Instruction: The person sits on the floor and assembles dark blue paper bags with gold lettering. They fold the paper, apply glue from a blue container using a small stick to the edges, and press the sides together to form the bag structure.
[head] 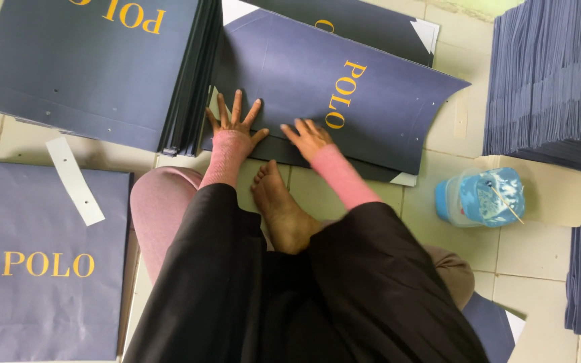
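Note:
My left hand (234,122) lies flat with its fingers spread on the near left edge of a dark blue paper sheet (371,74) with gold lettering, on the tiled floor. My right hand (309,137) presses palm-down on the same sheet's near edge, just to the right. The sheet tops a thin pile of similar sheets, and its far right side curls up. My bare foot (278,205) rests on the floor right behind both hands.
A tall pile of blue sheets (89,60) lies at the upper left, a finished blue bag (35,262) with a white card strip (74,180) at the lower left. A thick stack (553,74) stands at the upper right. A blue glue tub (482,196) with a stick sits at right.

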